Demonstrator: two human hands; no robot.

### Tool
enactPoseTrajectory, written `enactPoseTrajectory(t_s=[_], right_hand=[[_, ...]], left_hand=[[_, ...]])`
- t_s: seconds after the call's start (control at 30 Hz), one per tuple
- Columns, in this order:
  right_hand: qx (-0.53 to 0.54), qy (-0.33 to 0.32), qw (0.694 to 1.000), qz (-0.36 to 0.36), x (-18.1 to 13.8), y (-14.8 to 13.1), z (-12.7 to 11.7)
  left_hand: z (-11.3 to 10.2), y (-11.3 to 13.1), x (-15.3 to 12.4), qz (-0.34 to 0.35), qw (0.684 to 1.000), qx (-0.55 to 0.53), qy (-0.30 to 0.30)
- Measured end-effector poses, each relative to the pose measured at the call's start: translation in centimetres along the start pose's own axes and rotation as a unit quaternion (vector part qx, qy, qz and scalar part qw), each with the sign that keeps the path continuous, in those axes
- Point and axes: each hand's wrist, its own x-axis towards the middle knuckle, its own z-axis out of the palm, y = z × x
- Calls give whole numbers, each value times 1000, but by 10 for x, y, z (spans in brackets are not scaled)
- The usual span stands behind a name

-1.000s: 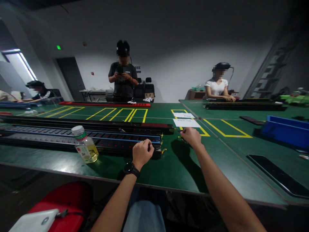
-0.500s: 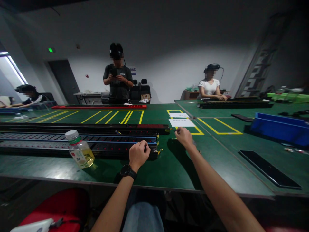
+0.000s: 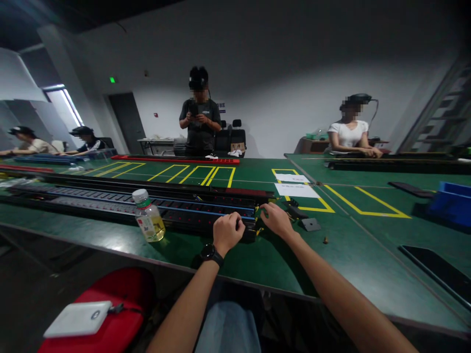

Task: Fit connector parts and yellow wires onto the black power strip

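A long black strip of sockets [image 3: 121,205] with red lights and a blue stripe lies across the green table [image 3: 228,260]. My left hand [image 3: 227,232], with a black watch on its wrist, is closed in a fist on the strip's right end. My right hand [image 3: 275,219] reaches that same end from the right, fingers curled at the yellow-tipped wires there; what they pinch is too small to see. Just right of my right hand lie a small black plate [image 3: 311,224] and another small dark part [image 3: 294,212].
A bottle of yellow drink [image 3: 148,223] stands in front of the strip. White papers [image 3: 296,189] lie in a yellow-marked box. A blue bin [image 3: 453,202] sits far right. Other people work at tables beyond. A red seat with a white box [image 3: 77,318] is at lower left.
My right hand has drawn back left from near the papers to the strip's end. The view has swung, showing the small black parts beside it. My left hand stays fisted on the strip.
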Motion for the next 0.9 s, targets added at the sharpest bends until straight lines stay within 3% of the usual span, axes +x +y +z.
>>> enactPoseTrajectory(t_s=[0.17,0.37,0.47,0.57,0.7,0.8,0.9], right_hand=[[9,26,999,16,-2,22,-19],[-10,128,966,223,-24,101,-68],[-59,153,953,253,-54,134,-78],[-53,124,943,303,-78,154,-77],[-29,103,933,343,-83,157,-73],[-34,59,943,325,-79,149,-72],[19,-19,965,262,-77,141,-71]], left_hand=[[1,-1,0,8,1000,-6,3],[3,-3,2,13,1000,-10,10],[2,-3,3,12,1000,-5,9],[1,-3,4,16,1000,0,10],[0,-4,5,18,1000,7,10],[1,-4,5,18,1000,13,9],[2,-5,5,18,1000,15,9]])
